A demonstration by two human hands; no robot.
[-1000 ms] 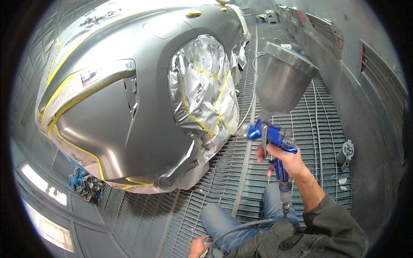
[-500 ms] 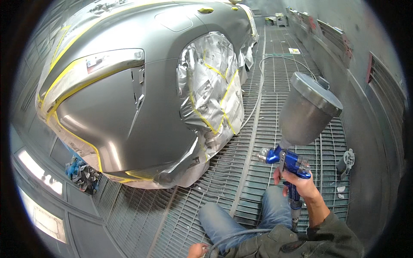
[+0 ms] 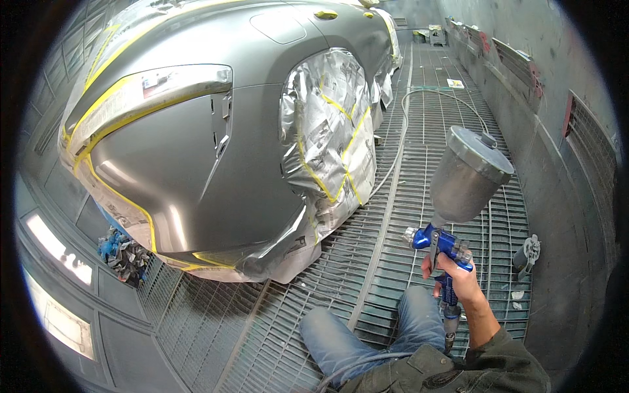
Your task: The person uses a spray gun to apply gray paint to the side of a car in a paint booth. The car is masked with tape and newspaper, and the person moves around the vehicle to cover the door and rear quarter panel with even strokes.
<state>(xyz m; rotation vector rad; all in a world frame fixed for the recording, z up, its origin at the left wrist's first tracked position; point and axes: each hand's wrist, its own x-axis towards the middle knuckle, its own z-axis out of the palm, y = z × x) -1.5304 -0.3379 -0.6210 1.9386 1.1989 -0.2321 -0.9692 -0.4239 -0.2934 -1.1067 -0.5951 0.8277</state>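
My right hand (image 3: 458,281) grips the handle of a blue spray gun (image 3: 445,241), which has a metal cup with a lid (image 3: 468,177) on top and a hose fitting below. The hose (image 3: 363,358) runs across my lap. The gun's nozzle points left toward a car's grey body panel (image 3: 183,190), some distance away. Masking paper with yellow tape covers the car's trim, edges and wheel area (image 3: 327,131). My left hand is out of view.
I am low over a floor grating (image 3: 367,275). A pale hose (image 3: 405,144) loops along it. A grey wall (image 3: 557,183) with louvred vents runs along the right, beside a small cylindrical item (image 3: 524,255). Crumpled waste (image 3: 124,255) lies behind the car at lower left.
My right hand and the spray gun have moved right and down, away from the car panel. My left hand has dropped out of view at the lower edge.
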